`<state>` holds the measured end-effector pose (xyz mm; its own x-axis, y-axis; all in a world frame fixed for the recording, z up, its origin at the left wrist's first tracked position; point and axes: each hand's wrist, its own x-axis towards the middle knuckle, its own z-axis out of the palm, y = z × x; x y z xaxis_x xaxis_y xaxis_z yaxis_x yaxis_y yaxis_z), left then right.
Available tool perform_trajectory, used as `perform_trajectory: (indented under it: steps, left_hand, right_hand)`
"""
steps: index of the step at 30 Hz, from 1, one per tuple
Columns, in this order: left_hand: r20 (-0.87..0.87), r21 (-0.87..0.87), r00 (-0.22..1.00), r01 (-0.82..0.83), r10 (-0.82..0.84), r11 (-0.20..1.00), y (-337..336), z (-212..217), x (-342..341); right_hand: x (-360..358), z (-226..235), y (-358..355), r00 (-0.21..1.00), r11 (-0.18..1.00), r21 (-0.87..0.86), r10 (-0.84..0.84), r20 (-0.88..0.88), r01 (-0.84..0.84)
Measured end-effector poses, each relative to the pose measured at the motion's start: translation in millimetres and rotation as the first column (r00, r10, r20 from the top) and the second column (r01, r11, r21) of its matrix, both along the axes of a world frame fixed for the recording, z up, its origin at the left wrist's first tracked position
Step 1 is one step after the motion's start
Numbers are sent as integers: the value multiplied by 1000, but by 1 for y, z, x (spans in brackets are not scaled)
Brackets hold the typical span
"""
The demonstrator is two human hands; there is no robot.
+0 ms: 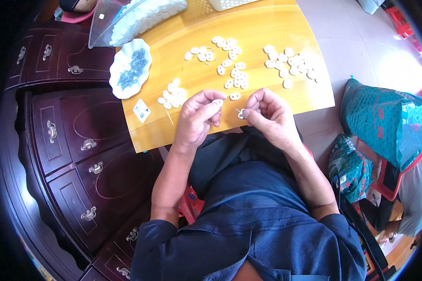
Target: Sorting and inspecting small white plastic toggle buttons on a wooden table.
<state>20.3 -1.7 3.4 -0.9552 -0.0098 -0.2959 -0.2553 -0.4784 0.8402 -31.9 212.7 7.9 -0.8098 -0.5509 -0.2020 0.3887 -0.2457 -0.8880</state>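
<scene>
My left hand [195, 118] pinches a small white oval piece [217, 102] between thumb and forefinger, over the near part of the wooden table [173, 131]. Close to its right, my right hand [273, 119] is closed on a small piece with a ring-like end and a thin metal pin [240, 113]; its exact kind is too small to make out. A single white oval piece with two holes [235, 96] lies on the table just beyond the gap between my hands.
Loose white pieces lie in clusters at the left [172, 95], middle [239, 77] and right [290, 63]. A scalloped white dish [118, 92] holds small dark metal bits. Behind it stands a clear bin [98, 29] of white pieces. Dark drawers [75, 117] flank the table; teal bags [380, 117] and another person [415, 196] are at right.
</scene>
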Motion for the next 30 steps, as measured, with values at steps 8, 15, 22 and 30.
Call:
perform_trajectory:
  steps: [8,15,22,30]
  left_hand:
    - [-23,-108,999,-29,27,994,1,4,2]
    - [0,-14,999,47,-47,999,-5,1,6]
    - [-3,-104,999,43,-44,994,-2,5,7]
    - [22,-310,994,104,-102,945,0,11,3]
  right_hand:
    - [0,-1,0,1000,1000,9,-8,-1,8]
    - [1,1,-3,1000,999,38,-19,-10,19]
    - [0,2,-5,1000,999,37,-11,-19,12]
    - [-2,0,-4,1000,999,36,-5,-25,6]
